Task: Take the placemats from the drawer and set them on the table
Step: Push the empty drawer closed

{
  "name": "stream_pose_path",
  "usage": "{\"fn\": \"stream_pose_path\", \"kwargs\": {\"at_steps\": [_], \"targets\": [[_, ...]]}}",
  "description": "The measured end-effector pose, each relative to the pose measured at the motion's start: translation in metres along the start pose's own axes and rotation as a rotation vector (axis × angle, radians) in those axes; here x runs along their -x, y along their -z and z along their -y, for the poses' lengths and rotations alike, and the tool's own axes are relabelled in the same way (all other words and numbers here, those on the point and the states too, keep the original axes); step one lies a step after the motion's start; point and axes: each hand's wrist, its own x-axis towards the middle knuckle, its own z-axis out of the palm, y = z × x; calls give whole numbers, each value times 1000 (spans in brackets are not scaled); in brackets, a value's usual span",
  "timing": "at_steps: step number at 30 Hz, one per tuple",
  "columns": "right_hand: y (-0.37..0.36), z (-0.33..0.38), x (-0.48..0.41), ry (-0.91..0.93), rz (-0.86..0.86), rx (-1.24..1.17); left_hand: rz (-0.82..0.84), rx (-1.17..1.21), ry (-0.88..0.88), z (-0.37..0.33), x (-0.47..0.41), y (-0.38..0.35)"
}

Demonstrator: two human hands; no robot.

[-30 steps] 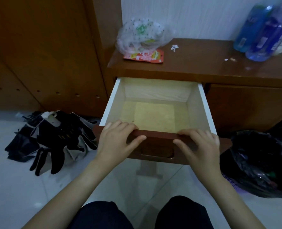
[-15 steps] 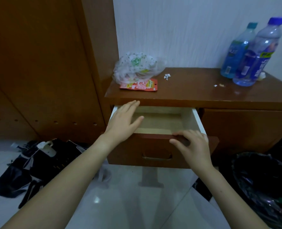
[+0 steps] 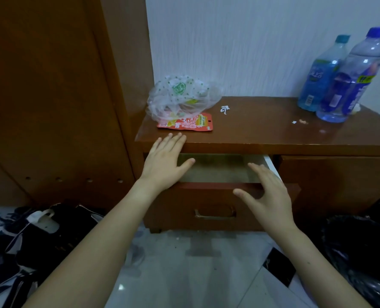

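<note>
You get just 1 view, from the wide-angle camera on your head. It faces forward and down, close to the partly open drawer (image 3: pixel 184 203) and the table (image 3: pixel 262 130), with the wall (image 3: pixel 251 41) behind; the lens seems to bend the outer edges.

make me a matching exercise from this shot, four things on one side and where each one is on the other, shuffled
Things: 1 left hand; 2 right hand; 3 blue bottles; 4 red packet.
Places: A right end of the table; B partly under the plastic bag; C at the table's front edge, left end; D over the drawer front.
Pairs: 1-C; 2-D; 3-A; 4-B.
</note>
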Motion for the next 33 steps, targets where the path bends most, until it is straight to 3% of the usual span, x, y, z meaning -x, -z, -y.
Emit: {"fn": "stream_pose_path", "kwargs": {"at_steps": [15,21,33], "targets": [[-22,-9,-55,7,-19,107,-88,9,-51,5,3,-7],[-31,-14,-78,86,-87,263,-160,5,-58,9,2,-17],[-60,-20,-87,89,-327,171,-410,89,32,2,-6,-43]]}}
